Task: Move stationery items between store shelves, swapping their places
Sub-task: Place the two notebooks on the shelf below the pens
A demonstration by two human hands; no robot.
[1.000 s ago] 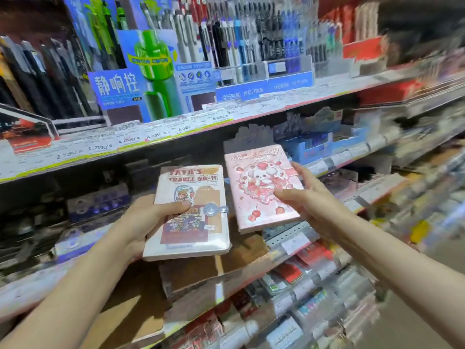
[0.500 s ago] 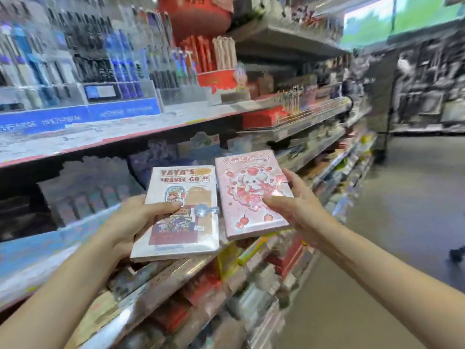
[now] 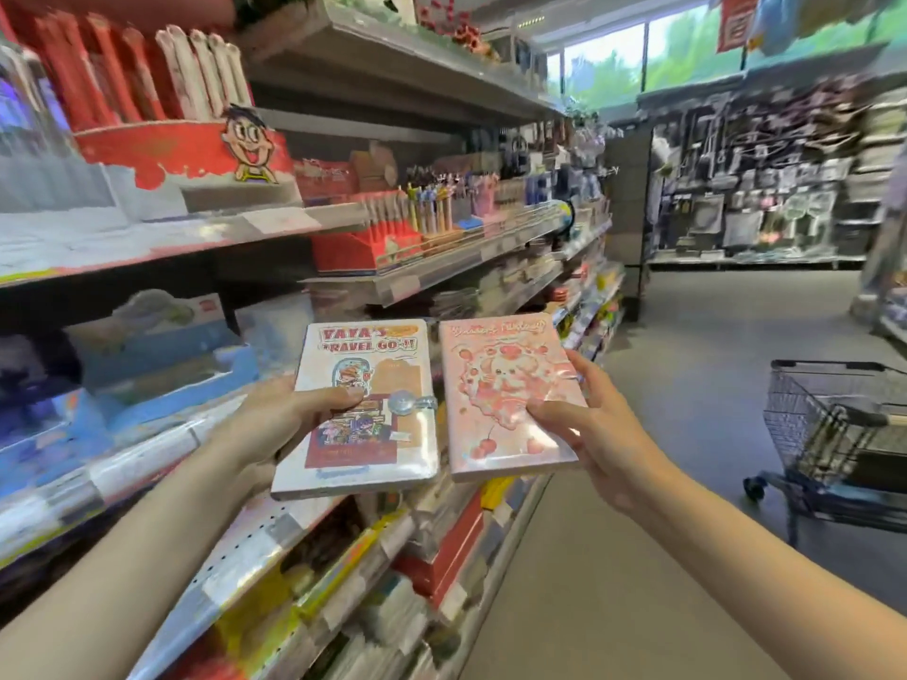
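Note:
I hold two notebooks side by side in front of the shelves, both in the air above the shelf edge. My left hand (image 3: 275, 424) grips a white notebook (image 3: 363, 434) with "TRAVEL GO" lettering and a round clasp, thumb on its cover. My right hand (image 3: 589, 434) grips a pink notebook (image 3: 495, 385) with a cartoon animal and cherries, thumb on its lower right corner. The two covers nearly touch along their inner edges.
Stationery shelves (image 3: 441, 267) run along my left, with red pen displays (image 3: 172, 139) above and stacked goods below. The aisle floor (image 3: 662, 434) opens ahead and to the right. A black wire shopping cart (image 3: 834, 424) stands at the right. More shelving (image 3: 760, 188) lines the far wall.
My view has swung to the right, from facing the pen shelf to looking down the aisle. Both hands keep the same hold on the notebooks, which stay side by side.

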